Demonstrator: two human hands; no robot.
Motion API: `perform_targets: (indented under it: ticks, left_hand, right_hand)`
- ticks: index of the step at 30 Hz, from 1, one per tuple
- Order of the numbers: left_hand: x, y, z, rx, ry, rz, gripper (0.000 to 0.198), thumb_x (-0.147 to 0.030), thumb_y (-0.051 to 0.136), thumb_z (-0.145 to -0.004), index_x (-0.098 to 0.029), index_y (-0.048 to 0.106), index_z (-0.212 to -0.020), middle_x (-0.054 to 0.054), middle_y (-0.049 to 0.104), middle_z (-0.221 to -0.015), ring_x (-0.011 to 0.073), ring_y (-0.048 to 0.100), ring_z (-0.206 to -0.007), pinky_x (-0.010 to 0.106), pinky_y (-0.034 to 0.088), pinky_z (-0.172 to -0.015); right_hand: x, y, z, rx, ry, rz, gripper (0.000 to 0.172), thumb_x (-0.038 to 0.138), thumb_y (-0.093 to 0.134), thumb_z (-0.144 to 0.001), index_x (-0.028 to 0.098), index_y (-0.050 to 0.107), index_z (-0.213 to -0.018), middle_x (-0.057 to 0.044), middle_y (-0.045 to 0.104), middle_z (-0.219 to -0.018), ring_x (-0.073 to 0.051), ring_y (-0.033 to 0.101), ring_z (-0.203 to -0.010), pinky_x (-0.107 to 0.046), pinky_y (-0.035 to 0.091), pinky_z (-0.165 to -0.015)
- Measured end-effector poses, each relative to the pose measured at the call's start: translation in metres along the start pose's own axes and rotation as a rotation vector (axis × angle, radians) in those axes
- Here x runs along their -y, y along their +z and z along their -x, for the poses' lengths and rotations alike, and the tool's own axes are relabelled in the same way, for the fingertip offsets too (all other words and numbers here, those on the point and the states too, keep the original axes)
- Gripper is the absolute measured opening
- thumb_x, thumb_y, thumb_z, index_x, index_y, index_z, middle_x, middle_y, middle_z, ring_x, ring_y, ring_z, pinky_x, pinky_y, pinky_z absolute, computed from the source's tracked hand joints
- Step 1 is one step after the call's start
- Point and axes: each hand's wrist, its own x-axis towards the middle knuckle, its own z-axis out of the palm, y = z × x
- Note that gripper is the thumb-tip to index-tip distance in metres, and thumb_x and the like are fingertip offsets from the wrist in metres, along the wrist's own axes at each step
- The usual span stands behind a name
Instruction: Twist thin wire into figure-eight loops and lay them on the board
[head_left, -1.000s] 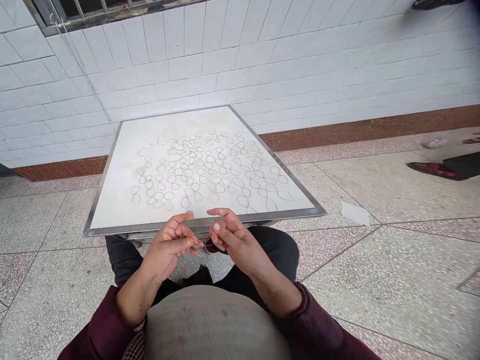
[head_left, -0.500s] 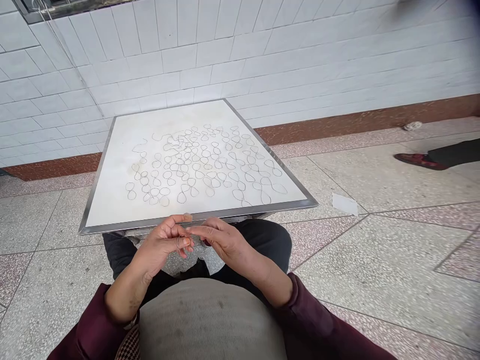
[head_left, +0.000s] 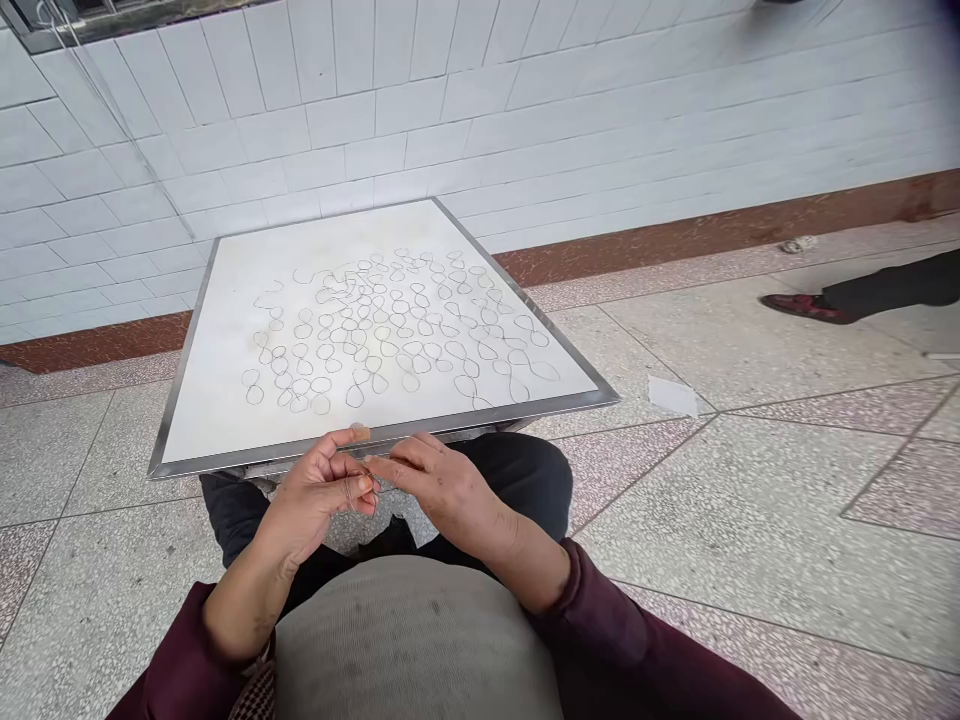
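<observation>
My left hand (head_left: 322, 492) is closed in a pinch, thumb against fingers, on a thin dark strand (head_left: 349, 494) that looks like wire or thread. Its index finger sticks out toward the table edge. Close against it, my right hand (head_left: 448, 492) has its thumb and fingers together at the same strand; part of its grip is hidden. Both hands are above my lap, just in front of the white table (head_left: 225, 420) with a metal rim. Many thin loops (head_left: 367, 385), several twisted into figure-eights, lie spread over the tabletop.
Behind the table stands a white tiled wall (head_left: 315, 140) with a brown baseboard (head_left: 637, 236). At the right, another person's leg and shoe (head_left: 810, 306) rest on the speckled floor. A white paper piece (head_left: 673, 396) lies right of the table. My knees are beneath the table's front edge.
The view has shifted slightly, so the table and wall sit a little further left. My hands keep nearly the same pose, the right fingers still against the left.
</observation>
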Motion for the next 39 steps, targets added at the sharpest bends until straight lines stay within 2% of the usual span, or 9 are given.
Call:
perform_targets:
  ticks: [3, 5, 10, 13, 18, 28, 33, 35, 39]
  left_hand:
    - [0.002, 0.000, 0.000, -0.009, -0.006, 0.017, 0.056, -0.020, 0.080, -0.075, -0.018, 0.057, -0.126, 0.000, 0.066, -0.074, 0.0126, 0.063, -0.066, 0.026, 0.050, -0.064]
    - [0.003, 0.001, -0.001, -0.023, -0.010, 0.015, 0.056, -0.020, 0.081, -0.073, -0.019, 0.059, -0.125, -0.001, 0.065, -0.074, 0.0125, 0.062, -0.065, 0.026, 0.051, -0.064]
    - [0.006, 0.004, -0.002, -0.085, 0.013, -0.018, 0.055, -0.023, 0.082, -0.071, -0.020, 0.063, -0.122, -0.002, 0.063, -0.073, 0.0123, 0.061, -0.064, 0.027, 0.050, -0.064]
    - [0.008, 0.007, -0.004, -0.111, 0.022, -0.028, 0.054, -0.024, 0.082, -0.070, -0.020, 0.065, -0.121, -0.002, 0.063, -0.073, 0.0120, 0.060, -0.063, 0.028, 0.049, -0.064]
    - [0.010, 0.010, -0.004, -0.108, 0.000, -0.024, 0.054, -0.024, 0.082, -0.068, -0.020, 0.066, -0.119, -0.002, 0.062, -0.071, 0.0119, 0.059, -0.060, 0.029, 0.049, -0.064]
    - [0.017, 0.013, -0.006, -0.128, -0.005, 0.055, 0.048, -0.022, 0.084, -0.067, -0.019, 0.069, -0.113, -0.003, 0.057, -0.070, 0.0127, 0.059, -0.065, 0.028, 0.049, -0.062]
    - [0.015, 0.010, -0.007, -0.161, 0.066, 0.105, 0.052, -0.021, 0.083, -0.068, -0.021, 0.068, -0.117, -0.004, 0.058, -0.072, 0.0111, 0.059, -0.065, 0.026, 0.047, -0.064]
    - [0.016, 0.009, -0.007, -0.180, 0.090, 0.120, 0.053, -0.021, 0.082, -0.069, -0.021, 0.066, -0.120, -0.003, 0.059, -0.073, 0.0108, 0.058, -0.066, 0.025, 0.047, -0.065]
    - [0.018, 0.009, -0.008, -0.192, 0.116, 0.137, 0.054, -0.021, 0.081, -0.071, -0.021, 0.065, -0.123, -0.003, 0.060, -0.073, 0.0110, 0.058, -0.067, 0.024, 0.044, -0.065]
  right_hand:
    - [0.000, 0.000, 0.000, 0.003, -0.010, 0.003, 0.033, 0.004, 0.042, -0.096, 0.019, 0.063, -0.116, -0.005, 0.062, -0.083, -0.016, 0.051, -0.071, -0.028, 0.049, -0.061]
    - [0.000, 0.005, 0.002, 0.008, 0.059, -0.044, 0.029, 0.008, 0.042, -0.098, 0.020, 0.062, -0.116, -0.005, 0.064, -0.083, -0.017, 0.055, -0.072, -0.028, 0.050, -0.063]
    - [-0.001, 0.020, 0.009, -0.016, 0.491, -0.237, 0.009, 0.029, 0.055, -0.097, 0.023, 0.061, -0.099, -0.002, 0.067, -0.076, -0.017, 0.062, -0.068, -0.029, 0.049, -0.061]
    - [0.001, 0.024, 0.008, -0.026, 0.609, -0.361, 0.013, 0.031, 0.058, -0.095, 0.024, 0.060, -0.084, 0.001, 0.061, -0.067, -0.015, 0.057, -0.061, -0.027, 0.044, -0.057]
    - [0.003, 0.022, 0.003, -0.088, 0.606, -0.438, 0.014, 0.026, 0.055, -0.094, 0.024, 0.062, -0.082, 0.000, 0.062, -0.070, -0.016, 0.057, -0.066, -0.028, 0.044, -0.061]
    - [0.004, 0.021, 0.001, -0.099, 0.516, -0.337, 0.015, 0.025, 0.053, -0.096, 0.024, 0.067, -0.092, -0.006, 0.069, -0.085, -0.021, 0.062, -0.082, -0.035, 0.050, -0.074]
    - [0.001, 0.021, 0.003, -0.119, 0.730, -0.697, 0.027, 0.040, 0.046, -0.100, 0.024, 0.067, -0.105, -0.005, 0.068, -0.088, -0.016, 0.057, -0.066, -0.030, 0.048, -0.060]
    - [0.000, 0.020, 0.003, -0.111, 0.828, -0.883, 0.031, 0.046, 0.047, -0.099, 0.022, 0.066, -0.103, -0.004, 0.066, -0.086, -0.013, 0.053, -0.061, -0.027, 0.045, -0.054]
    - [0.003, 0.018, 0.000, -0.092, 0.925, -1.137, 0.031, 0.050, 0.059, -0.091, 0.020, 0.065, -0.094, -0.001, 0.061, -0.078, -0.012, 0.051, -0.063, -0.026, 0.043, -0.056]
